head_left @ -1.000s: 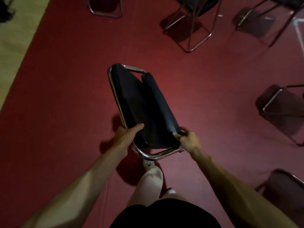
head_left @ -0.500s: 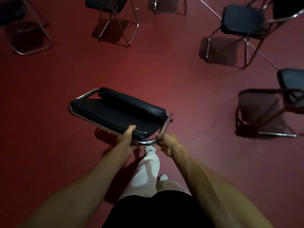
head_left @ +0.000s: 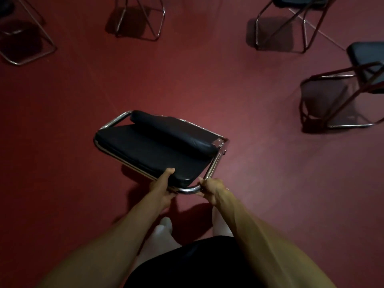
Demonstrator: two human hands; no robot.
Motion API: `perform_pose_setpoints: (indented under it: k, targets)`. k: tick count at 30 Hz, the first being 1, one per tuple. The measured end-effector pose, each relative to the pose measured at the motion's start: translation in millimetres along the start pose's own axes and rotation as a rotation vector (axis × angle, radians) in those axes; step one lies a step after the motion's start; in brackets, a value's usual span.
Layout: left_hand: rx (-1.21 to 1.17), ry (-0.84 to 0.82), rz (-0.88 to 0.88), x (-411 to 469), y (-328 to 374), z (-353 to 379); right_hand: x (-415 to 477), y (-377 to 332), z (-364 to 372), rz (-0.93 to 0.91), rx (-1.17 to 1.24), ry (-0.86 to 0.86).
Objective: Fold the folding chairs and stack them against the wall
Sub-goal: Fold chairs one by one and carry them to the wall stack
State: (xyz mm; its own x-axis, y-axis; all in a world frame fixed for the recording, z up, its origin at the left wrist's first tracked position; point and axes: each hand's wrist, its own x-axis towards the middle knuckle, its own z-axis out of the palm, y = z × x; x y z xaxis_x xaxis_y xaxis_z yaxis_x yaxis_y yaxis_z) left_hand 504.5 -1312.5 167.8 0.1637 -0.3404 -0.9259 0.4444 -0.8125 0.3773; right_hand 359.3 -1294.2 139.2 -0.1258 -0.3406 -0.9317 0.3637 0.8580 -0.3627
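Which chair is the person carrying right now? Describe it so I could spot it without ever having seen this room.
Look at the red floor ringed by open chairs standing on chrome legs. Near the middle, just ahead of the person's legs, is the folded chair, gripped at its near chrome rail by the left hand and right hand. Unlike the others, it is collapsed flat, black pads together, and off the floor.

A dark red carpet (head_left: 239,104) covers the whole floor, dimly lit and crossed by hard-edged shadows. Near the upper right a thin pale line (head_left: 324,34) runs diagonally across it (whether seam or tape cannot be told). At the bottom edge, black shorts (head_left: 187,267) and white socks (head_left: 164,227) show on the person looking down.
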Motion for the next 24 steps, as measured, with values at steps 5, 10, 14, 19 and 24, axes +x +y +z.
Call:
perform_pose_setpoints:
  k: [5,10,14,19,24]
  targets:
    - [0.020,-0.062,0.003,17.4,13.3,-79.0,-23.9,54.8,60.9,-0.019,0.033,0.064]
    - [0.039,-0.073,-0.005,22.7,27.4,-161.1,-47.7,103.3,120.8,-0.029,0.057,0.074]
    - [0.046,-0.045,-0.013,11.5,26.1,-209.1,-80.4,129.0,144.1,-0.015,0.058,0.007]
    - [0.046,-0.062,-0.089,-7.7,-3.0,-260.0,-105.6,176.4,151.4,-0.025,0.029,0.056]
    - [-0.015,-0.066,-0.129,-29.7,-42.6,-303.8,-132.0,231.3,148.4,-0.057,0.053,0.029]
